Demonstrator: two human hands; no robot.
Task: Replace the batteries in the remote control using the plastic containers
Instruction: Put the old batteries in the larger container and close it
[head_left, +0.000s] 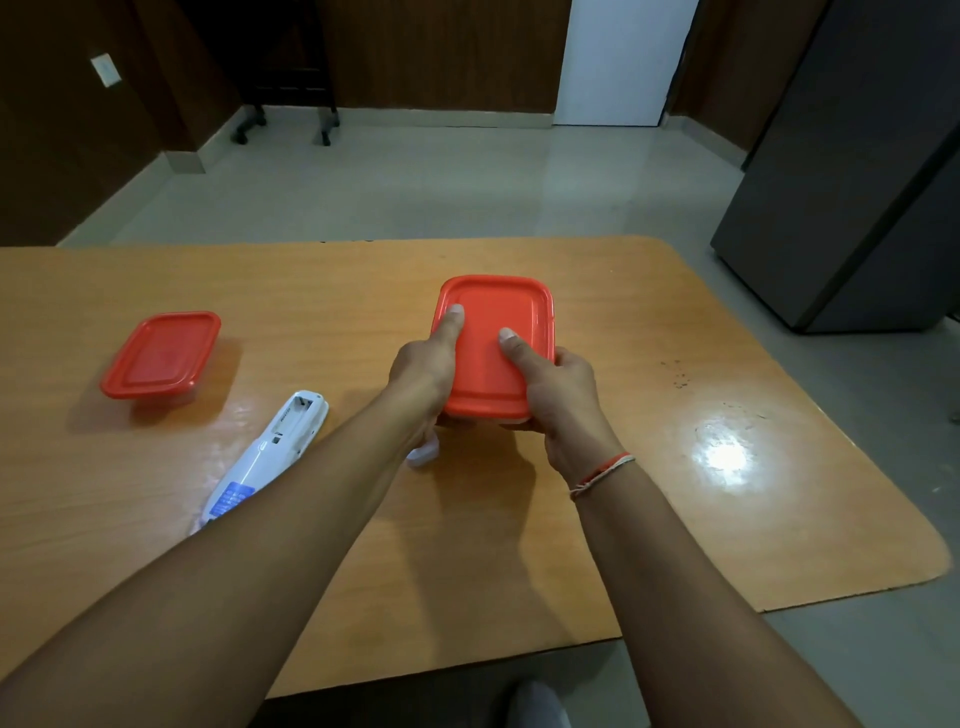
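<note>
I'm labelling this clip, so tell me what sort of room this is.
Probably an office or meeting room, though that is a guess: a large wooden table, dark wood-panelled walls, a tiled floor, and a wheeled stand by the far wall.

Glossy wooden table (675, 467), pale tiled floor (415, 182), dark wood-panelled walls (441, 52).

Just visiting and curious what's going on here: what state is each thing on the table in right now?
Held container: lid on, gripped by both hands.
Second container: lid on, standing alone on table.
Remote control: face down, battery bay uncovered, looks empty.
Left hand: thumb on lid.
Right hand: thumb on lid.
</note>
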